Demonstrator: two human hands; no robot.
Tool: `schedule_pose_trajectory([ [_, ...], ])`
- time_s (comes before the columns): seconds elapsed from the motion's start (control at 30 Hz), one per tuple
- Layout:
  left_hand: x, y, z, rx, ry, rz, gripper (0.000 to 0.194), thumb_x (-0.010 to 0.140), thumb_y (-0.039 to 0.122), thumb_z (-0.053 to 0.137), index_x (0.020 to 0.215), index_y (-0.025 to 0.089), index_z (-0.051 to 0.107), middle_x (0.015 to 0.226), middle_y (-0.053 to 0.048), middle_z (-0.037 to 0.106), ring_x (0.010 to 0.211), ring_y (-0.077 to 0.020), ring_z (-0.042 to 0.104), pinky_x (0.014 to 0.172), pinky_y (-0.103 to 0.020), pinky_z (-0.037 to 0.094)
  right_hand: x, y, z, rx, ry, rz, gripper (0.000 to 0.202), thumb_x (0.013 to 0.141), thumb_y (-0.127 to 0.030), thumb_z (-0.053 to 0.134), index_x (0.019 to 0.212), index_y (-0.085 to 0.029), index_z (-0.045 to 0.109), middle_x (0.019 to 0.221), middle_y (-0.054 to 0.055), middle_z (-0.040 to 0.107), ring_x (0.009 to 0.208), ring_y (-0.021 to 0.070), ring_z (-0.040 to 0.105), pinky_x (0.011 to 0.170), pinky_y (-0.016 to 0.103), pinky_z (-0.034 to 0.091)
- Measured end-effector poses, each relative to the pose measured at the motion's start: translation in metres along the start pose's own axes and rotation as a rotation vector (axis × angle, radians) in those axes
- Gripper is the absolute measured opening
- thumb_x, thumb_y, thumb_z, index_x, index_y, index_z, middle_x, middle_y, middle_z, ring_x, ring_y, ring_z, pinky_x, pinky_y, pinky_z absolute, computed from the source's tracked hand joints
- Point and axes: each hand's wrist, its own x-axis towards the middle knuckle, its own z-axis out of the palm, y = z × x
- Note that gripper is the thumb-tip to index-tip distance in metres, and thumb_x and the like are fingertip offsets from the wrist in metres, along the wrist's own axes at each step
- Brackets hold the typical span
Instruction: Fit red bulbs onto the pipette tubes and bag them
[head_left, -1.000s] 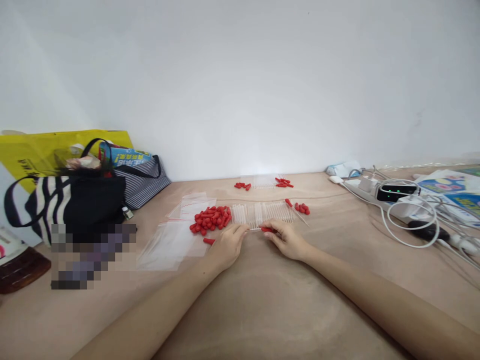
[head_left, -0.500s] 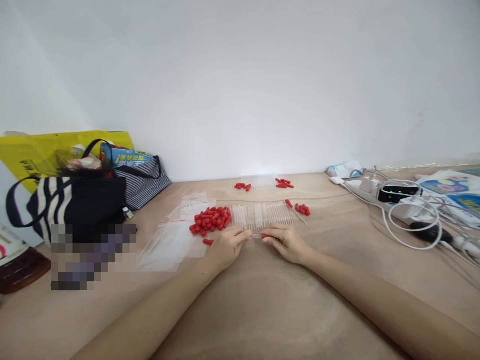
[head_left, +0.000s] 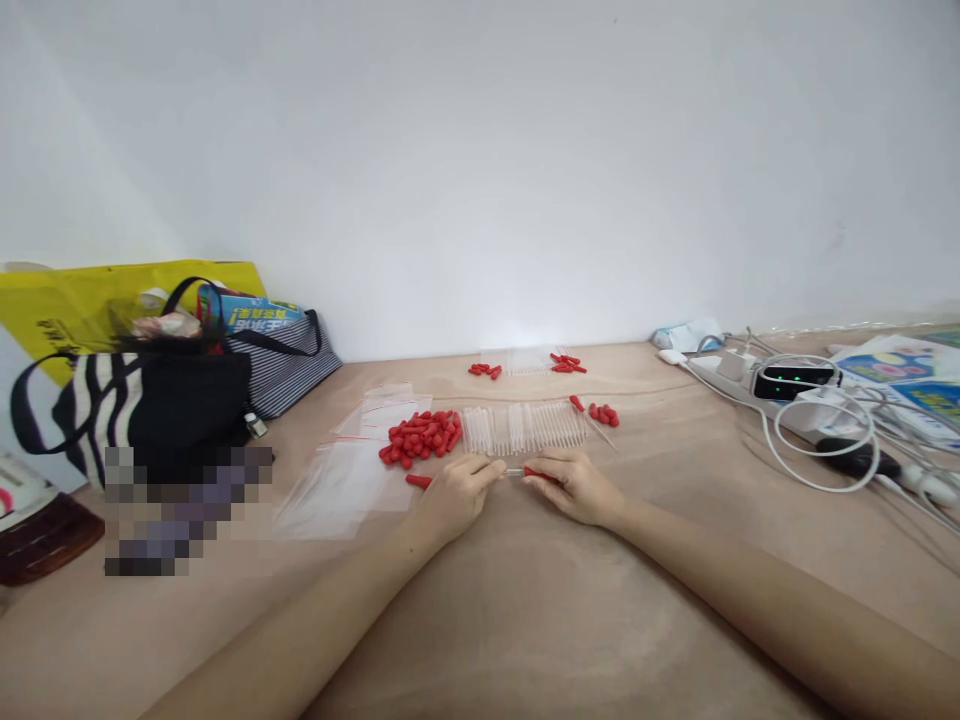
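Observation:
My left hand (head_left: 461,492) pinches one end of a thin clear dropper tube (head_left: 514,472). At the tube's other end, my right hand (head_left: 574,485) has its fingers closed around a red rubber bulb (head_left: 529,473), mostly hidden by them. Whether the tube sits inside the bulb I cannot tell. A pile of red rubber bulbs (head_left: 424,438) lies just beyond my left hand, and one loose bulb (head_left: 418,481) touches or nearly touches that hand. Behind both hands runs a row of clear tubes (head_left: 525,428). To its right lie a tube fitted with a red bulb (head_left: 592,420) and several bulbs (head_left: 604,415).
Clear zip bags (head_left: 337,490) lie left of the pile. More bulbs (head_left: 568,363) and tubes (head_left: 527,360) are near the wall. Black striped bag (head_left: 180,410) and pixelated object (head_left: 187,515) stand left; a power strip with tangled cables (head_left: 802,415) and papers (head_left: 900,368) are right.
Both hands stay almost in place, still holding the tube and bulb. The right fingers have shifted very slightly; the whole view has moved a little.

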Motion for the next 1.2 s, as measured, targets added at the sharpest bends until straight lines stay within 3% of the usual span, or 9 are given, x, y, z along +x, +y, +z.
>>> schedule_pose_trajectory([
  [0.37, -0.001, 0.005, 0.004, 0.043, 0.003, 0.011, 0.024, 0.087, 0.016, 0.034, 0.085, 0.015, 0.058, 0.068, -0.005, 0.059, 0.062, -0.0164, 0.055, 0.056, -0.026, 0.043, 0.002, 0.0, -0.002, -0.09, -0.113, -0.041, 0.023, 0.085, -0.027, 0.038, 0.09, -0.016, 0.057, 0.076, 0.007, 0.058, 0.071, 0.0164, 0.051, 0.064, 0.028, 0.041],
  [0.77, 0.002, 0.008, 0.009, 0.054, -0.021, -0.008, 0.024, 0.086, 0.017, 0.035, 0.082, 0.014, 0.058, 0.067, -0.006, 0.06, 0.063, -0.0179, 0.057, 0.058, -0.028, 0.044, 0.005, 0.0, -0.001, -0.107, -0.152, -0.047, 0.023, 0.086, -0.025, 0.036, 0.087, -0.016, 0.058, 0.073, 0.007, 0.056, 0.068, 0.0159, 0.051, 0.062, 0.026, 0.04],
  [1.03, 0.003, -0.001, 0.003, 0.011, 0.018, -0.075, 0.026, 0.088, 0.028, 0.037, 0.093, 0.016, 0.06, 0.079, -0.006, 0.066, 0.071, -0.0179, 0.058, 0.066, -0.03, 0.042, 0.004, 0.009, 0.0, 0.05, -0.015, 0.075, 0.024, 0.082, -0.031, 0.046, 0.101, -0.019, 0.056, 0.086, 0.007, 0.063, 0.079, 0.0168, 0.056, 0.07, 0.029, 0.042],
  [1.2, 0.0, -0.006, -0.002, 0.078, -0.012, -0.075, 0.026, 0.088, 0.029, 0.04, 0.084, 0.017, 0.062, 0.075, -0.005, 0.066, 0.068, -0.0169, 0.057, 0.064, -0.029, 0.038, 0.001, 0.015, -0.004, -0.025, -0.021, 0.065, 0.018, 0.081, -0.032, 0.049, 0.084, -0.019, 0.06, 0.073, 0.005, 0.062, 0.07, 0.0168, 0.054, 0.067, 0.031, 0.04],
])
